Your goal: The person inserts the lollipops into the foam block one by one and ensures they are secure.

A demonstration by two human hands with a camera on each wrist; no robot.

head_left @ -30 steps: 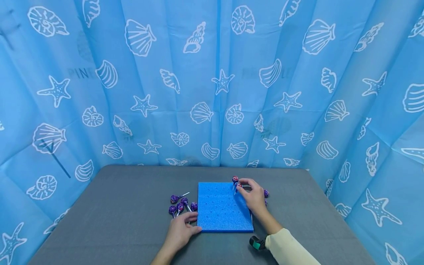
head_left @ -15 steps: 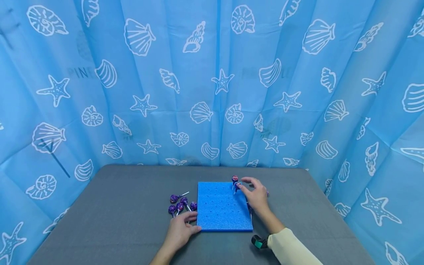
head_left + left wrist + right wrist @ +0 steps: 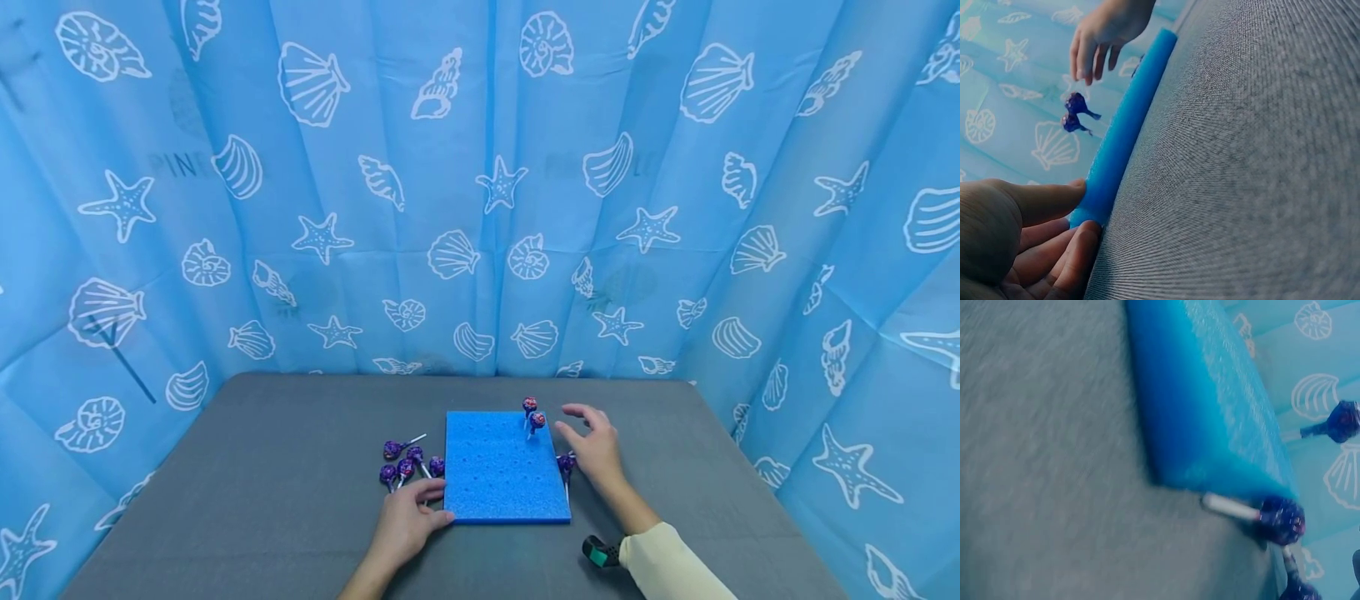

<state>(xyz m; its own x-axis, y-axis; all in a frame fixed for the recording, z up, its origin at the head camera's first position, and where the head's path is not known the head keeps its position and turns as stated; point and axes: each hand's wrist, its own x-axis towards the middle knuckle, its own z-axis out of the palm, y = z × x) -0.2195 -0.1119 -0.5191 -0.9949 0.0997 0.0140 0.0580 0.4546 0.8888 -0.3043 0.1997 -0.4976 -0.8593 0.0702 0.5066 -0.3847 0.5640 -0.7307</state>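
Observation:
A blue foam block (image 3: 506, 479) lies flat on the table. Two lollipops in purple wrappers, a rear one (image 3: 529, 403) and a front one (image 3: 537, 419), stand upright in its back right corner. My left hand (image 3: 405, 521) holds the block's front left corner; the left wrist view shows thumb and fingers (image 3: 1088, 234) on either side of that end of the block (image 3: 1129, 131). Just right of the standing lollipops, my right hand (image 3: 596, 442) hovers with fingers spread and nothing held. In the right wrist view a lollipop (image 3: 1282, 520) lies against the foam's corner.
Several purple lollipops (image 3: 406, 468) lie left of the block, near my left fingers. More lollipops (image 3: 566, 464) rest along its right side. A grey cloth-covered table (image 3: 300, 467) extends around, with a shell-print curtain (image 3: 480, 208) behind. A black strapped device (image 3: 600, 552) sits at my right wrist.
My right hand has let go of the front standing lollipop and drawn back to the right, fingers opening. The lollipop stays upright in the foam. My left hand has kept its place.

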